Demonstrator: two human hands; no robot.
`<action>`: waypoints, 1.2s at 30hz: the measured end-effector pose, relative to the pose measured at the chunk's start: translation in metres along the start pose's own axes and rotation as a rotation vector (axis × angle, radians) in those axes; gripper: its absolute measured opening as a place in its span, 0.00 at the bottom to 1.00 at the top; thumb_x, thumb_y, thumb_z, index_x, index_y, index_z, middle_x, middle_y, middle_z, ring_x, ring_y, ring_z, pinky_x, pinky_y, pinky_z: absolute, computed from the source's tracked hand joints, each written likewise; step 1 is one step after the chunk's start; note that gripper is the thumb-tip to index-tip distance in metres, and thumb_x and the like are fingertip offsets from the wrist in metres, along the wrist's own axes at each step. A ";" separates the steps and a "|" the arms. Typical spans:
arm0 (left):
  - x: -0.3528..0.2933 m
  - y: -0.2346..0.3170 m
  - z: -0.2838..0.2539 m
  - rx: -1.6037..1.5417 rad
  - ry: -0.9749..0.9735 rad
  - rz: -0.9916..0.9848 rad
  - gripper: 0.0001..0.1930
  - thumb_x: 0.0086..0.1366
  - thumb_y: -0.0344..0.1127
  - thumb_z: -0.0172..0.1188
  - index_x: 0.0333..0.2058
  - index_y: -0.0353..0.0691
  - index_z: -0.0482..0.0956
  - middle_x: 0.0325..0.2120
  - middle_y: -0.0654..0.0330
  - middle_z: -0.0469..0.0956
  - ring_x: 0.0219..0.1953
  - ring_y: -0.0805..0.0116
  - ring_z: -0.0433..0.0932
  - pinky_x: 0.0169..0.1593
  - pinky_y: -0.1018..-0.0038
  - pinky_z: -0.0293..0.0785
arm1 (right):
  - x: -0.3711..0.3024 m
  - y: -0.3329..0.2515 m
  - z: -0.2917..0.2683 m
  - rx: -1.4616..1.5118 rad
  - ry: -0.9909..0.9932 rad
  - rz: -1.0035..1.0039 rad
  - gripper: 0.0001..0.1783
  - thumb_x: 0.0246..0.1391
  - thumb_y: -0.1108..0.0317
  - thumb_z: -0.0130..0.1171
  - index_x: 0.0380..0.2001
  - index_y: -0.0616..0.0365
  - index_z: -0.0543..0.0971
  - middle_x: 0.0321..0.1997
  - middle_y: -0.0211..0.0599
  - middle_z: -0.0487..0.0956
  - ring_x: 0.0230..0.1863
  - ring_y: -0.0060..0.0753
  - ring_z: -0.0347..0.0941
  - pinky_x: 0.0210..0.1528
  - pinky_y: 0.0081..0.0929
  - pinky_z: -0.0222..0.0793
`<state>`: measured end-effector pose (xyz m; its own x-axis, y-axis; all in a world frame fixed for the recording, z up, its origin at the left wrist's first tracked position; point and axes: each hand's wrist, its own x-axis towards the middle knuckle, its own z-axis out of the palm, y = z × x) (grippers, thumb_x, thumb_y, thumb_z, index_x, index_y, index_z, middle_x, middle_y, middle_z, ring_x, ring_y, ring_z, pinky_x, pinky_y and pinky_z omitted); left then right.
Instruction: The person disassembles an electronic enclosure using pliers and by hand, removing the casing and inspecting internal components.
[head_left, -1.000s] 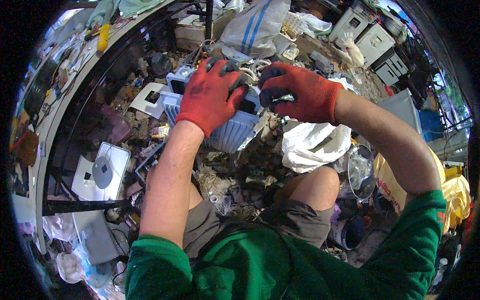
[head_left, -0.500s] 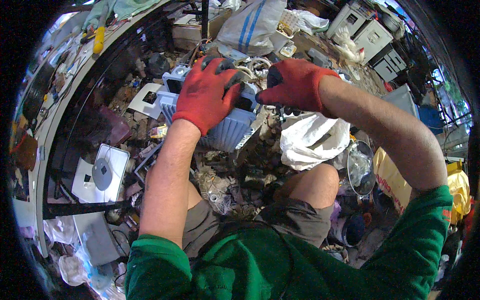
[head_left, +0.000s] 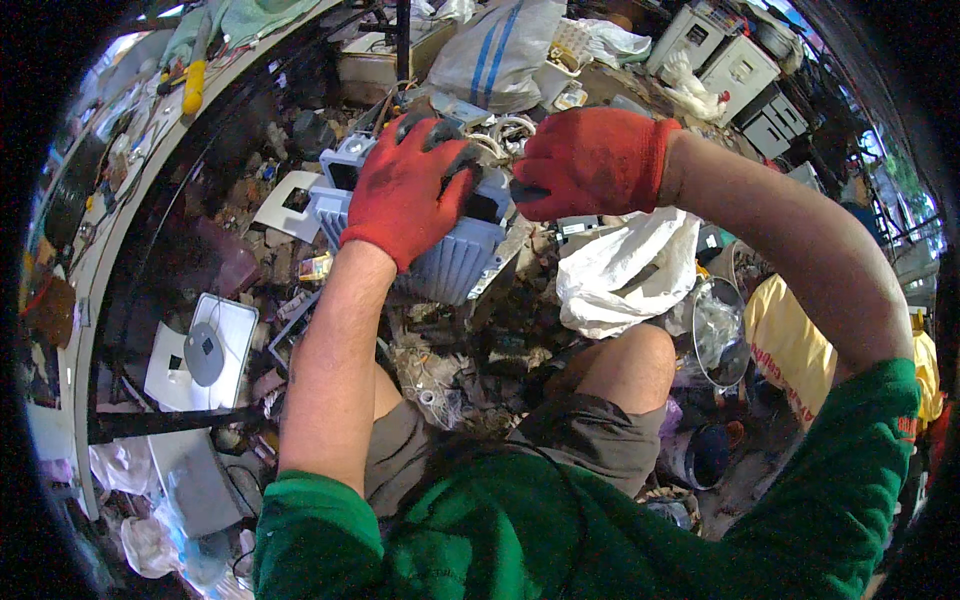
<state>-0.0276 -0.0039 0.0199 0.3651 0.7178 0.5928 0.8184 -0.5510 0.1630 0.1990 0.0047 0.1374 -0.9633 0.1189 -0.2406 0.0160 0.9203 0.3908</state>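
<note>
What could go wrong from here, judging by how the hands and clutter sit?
The finned casing sits amid loose scrap, so it might shift under the left hand. The right hand is curled close beside it; a slip could knock the casing or the other hand, though anything in its grasp is hidden. The gloves leave both forearms bare, so a sharp edge might scratch them.

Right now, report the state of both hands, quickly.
Left hand: partly open, laid over the grey finned casing.
Right hand: closed; whether it holds anything cannot be told.
</note>
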 end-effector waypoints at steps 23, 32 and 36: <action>0.005 0.001 0.002 -0.027 -0.039 0.010 0.19 0.63 0.43 0.61 0.51 0.46 0.80 0.55 0.46 0.73 0.63 0.40 0.65 0.67 0.53 0.60 | 0.009 -0.025 0.004 1.018 0.033 1.326 0.24 0.48 0.57 0.69 0.46 0.60 0.81 0.38 0.50 0.85 0.41 0.45 0.83 0.46 0.39 0.77; 0.002 0.002 -0.004 -0.015 -0.027 0.030 0.18 0.64 0.43 0.61 0.51 0.44 0.80 0.56 0.46 0.72 0.63 0.40 0.65 0.67 0.53 0.60 | 0.017 -0.027 0.008 0.456 0.147 0.498 0.16 0.56 0.68 0.57 0.48 0.53 0.77 0.39 0.43 0.83 0.40 0.51 0.81 0.40 0.41 0.79; 0.001 -0.001 -0.002 -0.029 -0.065 -0.012 0.19 0.64 0.44 0.62 0.52 0.45 0.79 0.56 0.46 0.72 0.63 0.40 0.64 0.67 0.53 0.60 | 0.013 -0.016 -0.018 0.320 -0.088 0.236 0.15 0.55 0.69 0.56 0.47 0.52 0.75 0.36 0.41 0.79 0.42 0.50 0.81 0.39 0.44 0.78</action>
<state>-0.0290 -0.0034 0.0223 0.3838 0.7500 0.5387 0.8103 -0.5533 0.1930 0.1813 -0.0154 0.1441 -0.8970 0.3589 -0.2579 0.3294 0.9320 0.1513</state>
